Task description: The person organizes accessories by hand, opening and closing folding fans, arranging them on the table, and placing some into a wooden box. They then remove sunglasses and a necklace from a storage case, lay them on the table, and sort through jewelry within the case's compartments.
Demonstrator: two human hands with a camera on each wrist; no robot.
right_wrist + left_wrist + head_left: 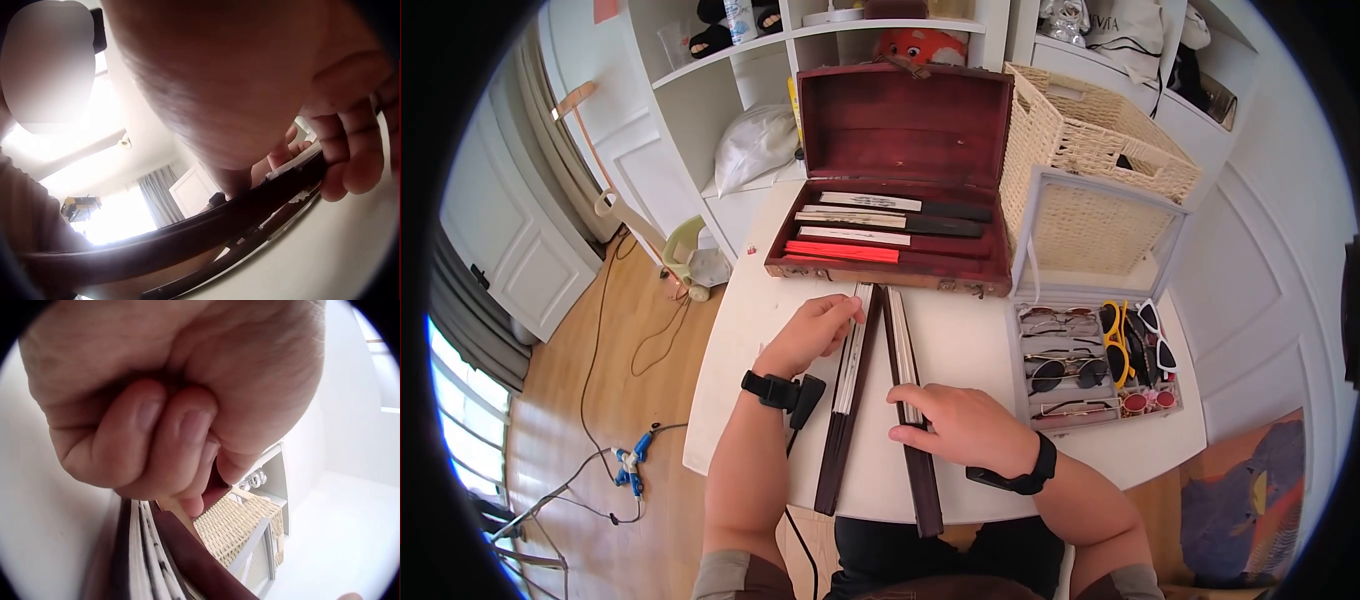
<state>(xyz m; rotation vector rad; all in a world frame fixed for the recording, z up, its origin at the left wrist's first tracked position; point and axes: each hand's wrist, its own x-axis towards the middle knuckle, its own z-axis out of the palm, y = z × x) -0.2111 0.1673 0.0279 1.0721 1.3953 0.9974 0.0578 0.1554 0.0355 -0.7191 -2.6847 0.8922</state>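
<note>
Two closed folding fans with dark ribs lie on the white table, their top ends nearly meeting. On the left fan (847,400), the left hand (813,330) pinches the upper end; in the left wrist view that hand (162,425) has its fingers curled above the pale folded edge (145,550). Around the middle of the right fan (915,450), the right hand (965,430) has its thumb and fingers on either side. The right wrist view shows the fingers (356,150) bent over a dark rib (187,240).
Behind the fans, an open dark red case (905,120) holds several fans, one red (850,252). At right stand an open glasses box (1100,420) with several sunglasses and a woven basket (1040,120). White shelves (685,100) rise behind the table (740,300).
</note>
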